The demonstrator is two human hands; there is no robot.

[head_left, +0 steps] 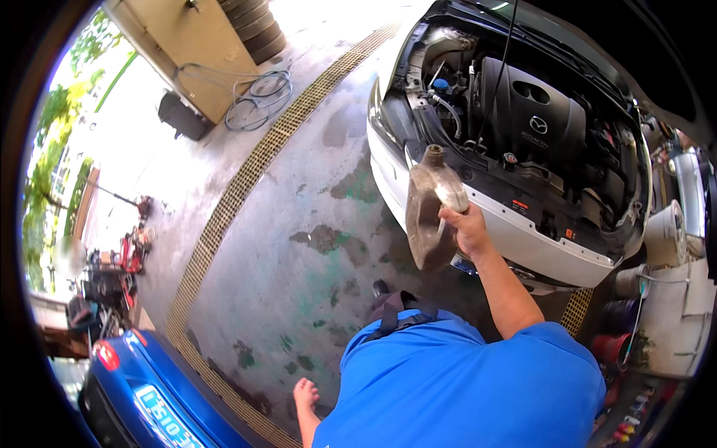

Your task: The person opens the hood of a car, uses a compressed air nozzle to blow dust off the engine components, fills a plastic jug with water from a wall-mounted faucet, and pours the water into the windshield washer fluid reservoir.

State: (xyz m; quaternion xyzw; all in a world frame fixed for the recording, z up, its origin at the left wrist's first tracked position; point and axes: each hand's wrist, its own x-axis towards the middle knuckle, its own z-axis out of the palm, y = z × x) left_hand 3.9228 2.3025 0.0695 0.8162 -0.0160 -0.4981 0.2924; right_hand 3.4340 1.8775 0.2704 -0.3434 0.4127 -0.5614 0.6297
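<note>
1. Badge (538, 125) and lettering (535, 140) mark the smooth, dark engine cover (553, 108).
2. Right hand (467, 228) grips the stained, narrow-necked jug (423, 239), near the white car's (553, 250) front.
3. Left hand (305, 392) curls into a loose fist.

Shirt (478, 381): one, bright blue, plain over its visible expanse, soft creases running across the cloth. Right sleeve (564, 347): short, same blue, wide opening, ending above the elbow. Belt (417, 320): dark, worn at the waist, finer detail too small to tell. Trousers (385, 305): dark, brownish, mostly hidden by the shirt. Shoe (381, 287): one visible, dark, rounded toe. Right hand (470, 230) and left hand (305, 391): both bare, ungloved.
</note>
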